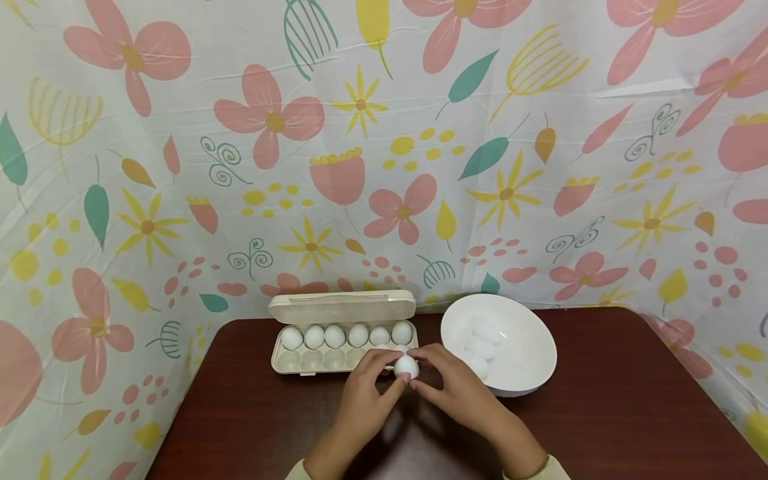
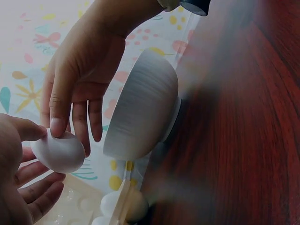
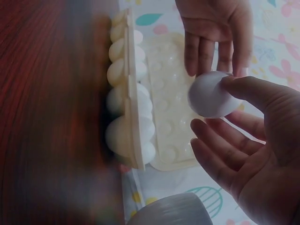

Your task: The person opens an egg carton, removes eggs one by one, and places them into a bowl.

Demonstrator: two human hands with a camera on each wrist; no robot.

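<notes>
A white egg (image 1: 406,367) is held up over the table's middle, between both hands. From the left, my left hand (image 1: 365,393) pinches it with thumb and fingers. My right hand (image 1: 461,390) touches it from the other side, thumb and fingertips round it. In the left wrist view, the egg (image 2: 60,151) sits between the two thumbs. Behind the hands stands an open egg carton (image 1: 307,373), a row of white eggs (image 1: 335,337) along its back. The hands hide part of its front right.
Right of the carton, a white bowl (image 1: 528,353) holds several white egg-shaped things (image 1: 480,348). Both stand on a dark reddish-brown table (image 1: 252,420). A flower-patterned cloth (image 1: 402,253) hangs right behind the table and along its sides.
</notes>
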